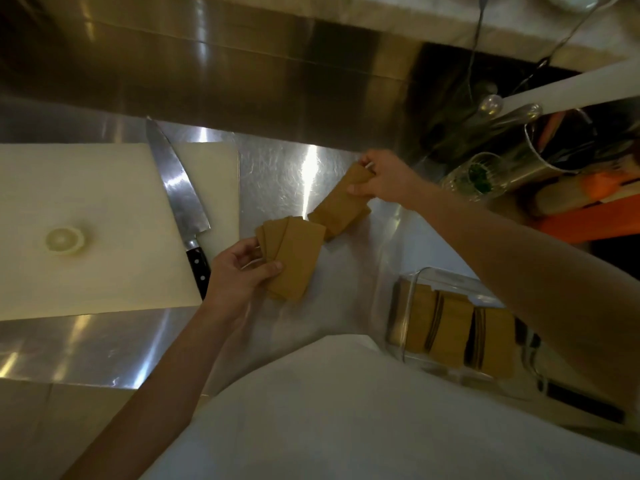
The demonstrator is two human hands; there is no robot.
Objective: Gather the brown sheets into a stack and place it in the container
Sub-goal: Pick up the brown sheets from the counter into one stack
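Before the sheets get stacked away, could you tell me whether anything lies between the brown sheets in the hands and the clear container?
Nothing visible does. The left hand and right hand each hold brown sheets over bare steel counter. The clear container sits to the right, though the right forearm crosses above it.

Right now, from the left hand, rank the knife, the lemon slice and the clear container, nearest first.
From the left hand:
1. Knife, just to its left on the cutting board; handle almost touching.
2. Clear container, to its right by the counter edge.
3. Lemon slice, far left on the board.
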